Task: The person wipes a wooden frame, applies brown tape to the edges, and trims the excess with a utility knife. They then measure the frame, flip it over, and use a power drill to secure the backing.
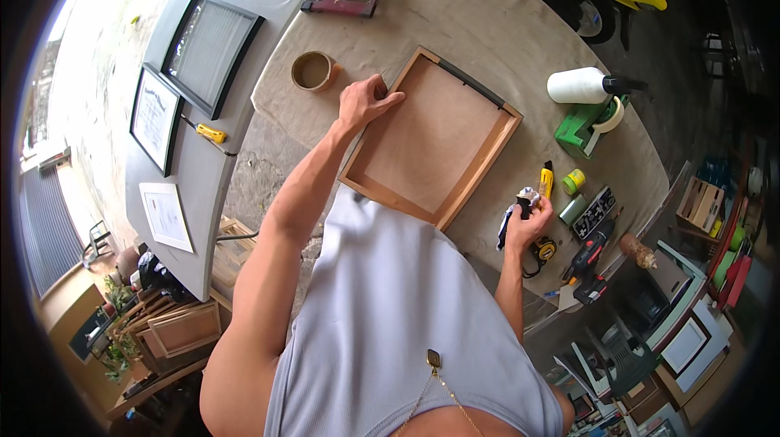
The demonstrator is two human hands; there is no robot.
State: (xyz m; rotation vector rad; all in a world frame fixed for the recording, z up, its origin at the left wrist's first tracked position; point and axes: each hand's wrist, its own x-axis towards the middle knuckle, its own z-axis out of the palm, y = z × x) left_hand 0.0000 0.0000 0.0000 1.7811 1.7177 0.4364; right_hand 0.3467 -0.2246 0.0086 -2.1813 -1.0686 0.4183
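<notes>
The left hand (363,104) grips a shallow, brown wooden tray (431,136), apparently blackened along one edge, three bare; the right hand (530,226) clutches a crumpled dark-and-white cloth (505,230).

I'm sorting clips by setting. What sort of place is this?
Probably a picture-framing workshop: there's a wooden frame at the left hand, a cordless drill, and framed papers on the gray table.
</notes>
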